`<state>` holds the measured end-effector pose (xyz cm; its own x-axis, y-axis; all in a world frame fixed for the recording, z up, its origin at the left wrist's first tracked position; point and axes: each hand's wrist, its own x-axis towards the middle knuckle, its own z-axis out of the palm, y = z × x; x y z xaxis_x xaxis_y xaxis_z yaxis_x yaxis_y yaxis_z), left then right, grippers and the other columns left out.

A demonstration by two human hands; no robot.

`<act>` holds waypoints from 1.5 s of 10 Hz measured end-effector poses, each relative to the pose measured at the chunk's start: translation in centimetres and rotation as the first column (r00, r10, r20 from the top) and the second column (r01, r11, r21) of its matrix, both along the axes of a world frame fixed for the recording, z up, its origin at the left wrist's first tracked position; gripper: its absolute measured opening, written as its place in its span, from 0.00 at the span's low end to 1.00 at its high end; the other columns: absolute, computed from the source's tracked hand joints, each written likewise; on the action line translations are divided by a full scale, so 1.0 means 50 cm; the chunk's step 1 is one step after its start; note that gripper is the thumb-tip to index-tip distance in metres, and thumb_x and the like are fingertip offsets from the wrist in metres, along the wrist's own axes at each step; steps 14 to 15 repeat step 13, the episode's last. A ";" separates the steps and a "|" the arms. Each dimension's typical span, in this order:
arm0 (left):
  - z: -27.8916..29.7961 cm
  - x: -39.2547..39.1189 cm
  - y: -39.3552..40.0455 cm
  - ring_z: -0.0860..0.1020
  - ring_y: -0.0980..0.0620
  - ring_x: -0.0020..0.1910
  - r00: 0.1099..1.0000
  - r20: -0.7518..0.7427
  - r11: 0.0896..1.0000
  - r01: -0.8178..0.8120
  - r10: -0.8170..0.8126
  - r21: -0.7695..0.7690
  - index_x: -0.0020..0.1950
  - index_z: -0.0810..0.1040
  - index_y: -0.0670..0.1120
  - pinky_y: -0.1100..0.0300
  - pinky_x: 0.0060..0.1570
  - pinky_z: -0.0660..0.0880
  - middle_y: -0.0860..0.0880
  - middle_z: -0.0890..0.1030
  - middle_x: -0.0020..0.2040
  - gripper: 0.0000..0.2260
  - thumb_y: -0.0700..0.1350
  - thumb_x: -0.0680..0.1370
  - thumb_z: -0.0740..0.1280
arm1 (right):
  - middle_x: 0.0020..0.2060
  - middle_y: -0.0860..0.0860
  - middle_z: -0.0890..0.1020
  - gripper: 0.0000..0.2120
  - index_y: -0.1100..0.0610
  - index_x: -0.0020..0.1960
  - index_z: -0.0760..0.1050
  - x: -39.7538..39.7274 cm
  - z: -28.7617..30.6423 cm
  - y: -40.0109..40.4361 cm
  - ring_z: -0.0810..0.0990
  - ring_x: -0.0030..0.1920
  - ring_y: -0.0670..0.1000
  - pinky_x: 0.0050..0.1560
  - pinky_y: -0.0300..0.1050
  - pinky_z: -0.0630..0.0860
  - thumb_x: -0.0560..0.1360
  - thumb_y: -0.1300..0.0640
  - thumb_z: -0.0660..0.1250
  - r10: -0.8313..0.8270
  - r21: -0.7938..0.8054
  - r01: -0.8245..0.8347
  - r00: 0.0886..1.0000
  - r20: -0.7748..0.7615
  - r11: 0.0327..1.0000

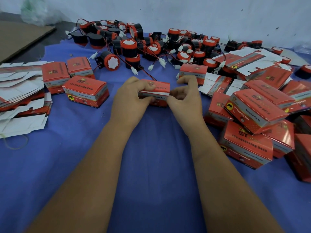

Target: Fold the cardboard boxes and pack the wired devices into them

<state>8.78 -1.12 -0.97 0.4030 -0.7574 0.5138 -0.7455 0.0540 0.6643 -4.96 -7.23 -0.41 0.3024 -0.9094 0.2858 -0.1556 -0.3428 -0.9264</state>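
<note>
We grip one red box [155, 91] with our left hand [130, 100] and right hand [185, 98], fingers pinching its flap. Its contents seem hidden; loose horns [110, 62] lie beyond.

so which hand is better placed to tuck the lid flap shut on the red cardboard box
Right. The right hand pinches at the open flap end of the red cardboard box, while the left hand grips the body, steadying it.

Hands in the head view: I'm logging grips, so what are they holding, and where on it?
Both hold one small red box. The left hand grips its left end, the right hand pinches its right end.
</note>
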 end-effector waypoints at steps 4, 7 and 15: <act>0.001 -0.021 0.003 0.76 0.44 0.65 0.983 0.180 0.998 0.014 -0.024 0.058 0.59 0.83 0.42 0.45 0.73 0.63 0.45 0.82 0.60 0.13 0.34 0.76 0.67 | 0.46 0.53 0.72 0.09 0.55 0.40 0.65 0.014 -0.006 0.000 0.70 0.40 0.54 0.35 0.49 0.66 0.73 0.67 0.60 -0.155 -0.401 -0.008 0.915 -0.372 0.916; 0.004 -0.030 0.010 0.72 0.45 0.68 0.981 0.169 0.995 -0.099 0.100 -0.014 0.63 0.79 0.43 0.50 0.69 0.64 0.47 0.79 0.64 0.15 0.37 0.77 0.63 | 0.40 0.50 0.75 0.17 0.49 0.38 0.61 0.035 -0.015 -0.007 0.70 0.37 0.48 0.34 0.42 0.64 0.74 0.58 0.69 -0.079 -0.245 0.009 0.958 -0.277 0.970; -0.002 0.010 0.011 0.69 0.56 0.30 0.772 -0.580 0.962 -0.259 0.259 0.084 0.29 0.69 0.51 0.57 0.33 0.63 0.53 0.72 0.28 0.18 0.45 0.81 0.60 | 0.36 0.56 0.84 0.13 0.57 0.41 0.82 0.178 -0.008 0.024 0.82 0.39 0.58 0.40 0.55 0.79 0.78 0.64 0.60 0.263 0.059 -0.256 0.937 -0.229 0.965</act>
